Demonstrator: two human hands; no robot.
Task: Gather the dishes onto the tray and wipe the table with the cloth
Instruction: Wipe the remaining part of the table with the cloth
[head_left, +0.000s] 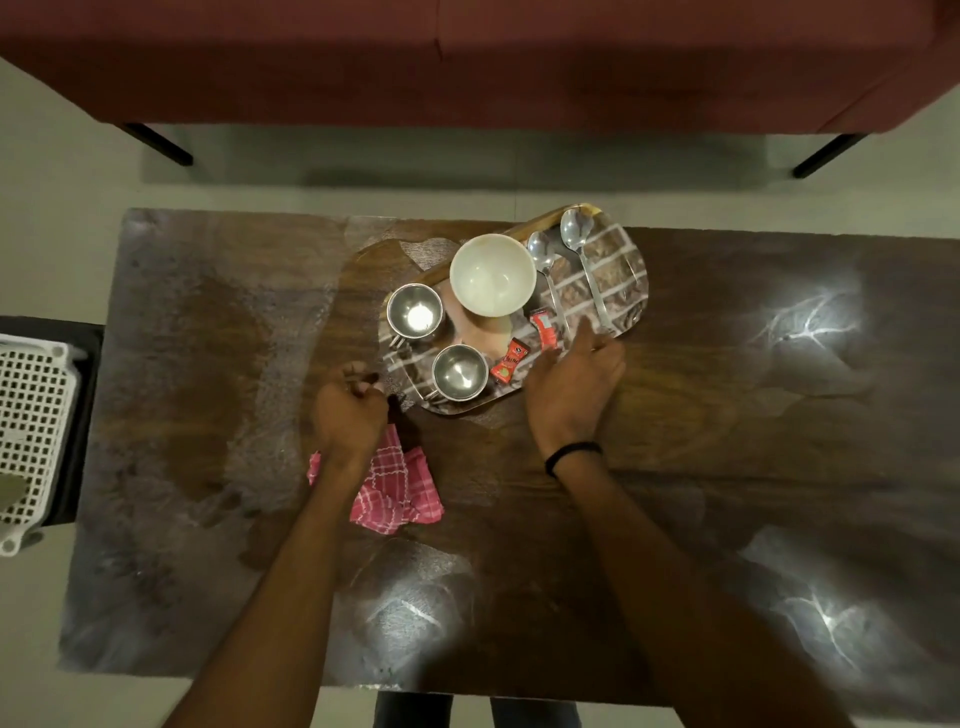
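A: Where's the tray?
B: On the dark tabletop, toward the far edge, set at an angle.

A: What's on it?
B: A white bowl near the far rim, two steel cups on the left side, two spoons lying side by side on the right, and two red sachets between the cups and spoons.

A: And the cloth?
B: Pink check, crumpled on the tabletop just near of the tray's left corner. Part of it lies under the left wrist.

A: The hands?
B: Left hand is curled into a loose fist beside the tray's near-left corner, above the cloth; I can't tell whether it grips the cloth or the tray edge. Right hand is open, fingers stretched, at the tray's near-right rim by the spoon handles, holding nothing. A black band circles that wrist.

A: Anything else?
B: A white lattice basket off the left end, a red sofa beyond.
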